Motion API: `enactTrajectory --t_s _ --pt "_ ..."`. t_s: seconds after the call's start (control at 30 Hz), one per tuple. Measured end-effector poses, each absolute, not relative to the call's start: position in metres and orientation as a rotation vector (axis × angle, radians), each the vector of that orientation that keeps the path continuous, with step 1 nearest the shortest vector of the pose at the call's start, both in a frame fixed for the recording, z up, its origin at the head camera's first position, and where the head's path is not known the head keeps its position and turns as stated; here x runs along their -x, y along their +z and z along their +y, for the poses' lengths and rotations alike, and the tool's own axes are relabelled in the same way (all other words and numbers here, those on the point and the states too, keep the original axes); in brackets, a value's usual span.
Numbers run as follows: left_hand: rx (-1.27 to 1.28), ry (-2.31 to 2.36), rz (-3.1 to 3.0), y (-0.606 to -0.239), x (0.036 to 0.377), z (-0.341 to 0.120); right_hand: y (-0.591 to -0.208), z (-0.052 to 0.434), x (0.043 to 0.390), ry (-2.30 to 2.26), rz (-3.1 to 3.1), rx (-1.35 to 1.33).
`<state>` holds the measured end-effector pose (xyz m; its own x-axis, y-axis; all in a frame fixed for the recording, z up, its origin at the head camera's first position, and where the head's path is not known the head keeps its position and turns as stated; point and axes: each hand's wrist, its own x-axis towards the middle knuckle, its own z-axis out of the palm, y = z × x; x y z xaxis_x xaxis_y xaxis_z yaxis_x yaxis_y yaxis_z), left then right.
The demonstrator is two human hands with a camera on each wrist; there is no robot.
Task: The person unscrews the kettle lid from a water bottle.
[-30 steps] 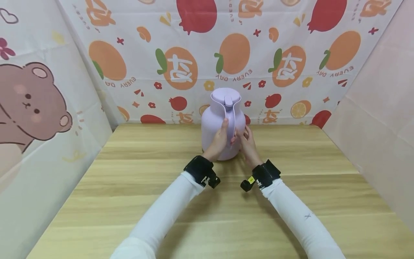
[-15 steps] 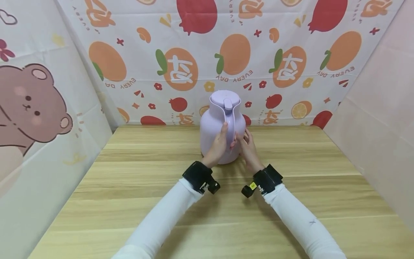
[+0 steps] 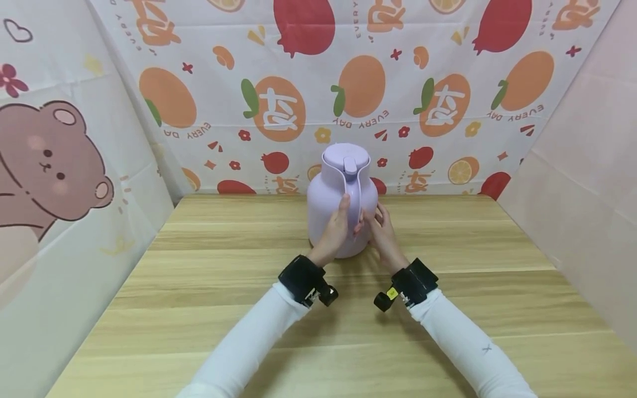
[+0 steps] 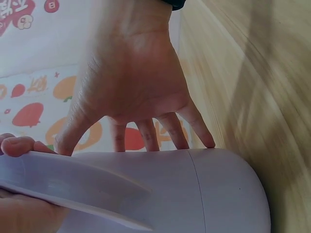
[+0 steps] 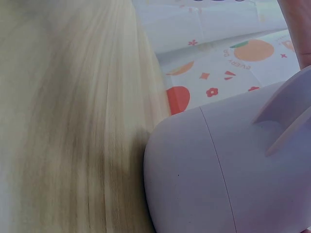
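The left hand (image 3: 334,228) lies against the left flank of a pale lilac, round-bellied plastic thermos jug (image 3: 325,202); in the left wrist view its fingers (image 4: 146,133) are spread and nearly straight, tips pressed to the smooth body, the thumb reaching toward the jug's long curved lilac handle (image 3: 354,202) rather than wrapping anything. The right hand (image 3: 382,232) sits on the other side, just beside the handle, fingers loosely bent and touching the jug's lower right side; whether they actually close round the handle cannot be told, since the right wrist view shows only the jug's base and a sliver of skin. The jug stands upright on the light wood-grain counter (image 3: 199,309), toward its far edge and about midway across, with its domed lid (image 3: 345,157) and thumb tab in place. Judging by this, the jug is steadied between both hands but not lifted, tipped or opened, so anything beyond bracing it remains undone. Behind it hangs a fruit-printed cloth backdrop (image 3: 278,105), to the left a cartoon bear panel (image 3: 45,160), and nothing stands between the hands and the jug.
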<state>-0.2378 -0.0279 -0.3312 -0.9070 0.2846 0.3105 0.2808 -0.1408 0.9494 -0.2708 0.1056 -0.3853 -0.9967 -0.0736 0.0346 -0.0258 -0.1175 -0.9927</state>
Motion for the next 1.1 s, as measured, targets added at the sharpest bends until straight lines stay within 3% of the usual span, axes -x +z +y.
enactTrajectory --t_s 1.1 --pt "-0.656 2.333 2.137 -0.338 0.217 -0.029 -0.385 0.101 0.250 -2.300 2.090 0.082"
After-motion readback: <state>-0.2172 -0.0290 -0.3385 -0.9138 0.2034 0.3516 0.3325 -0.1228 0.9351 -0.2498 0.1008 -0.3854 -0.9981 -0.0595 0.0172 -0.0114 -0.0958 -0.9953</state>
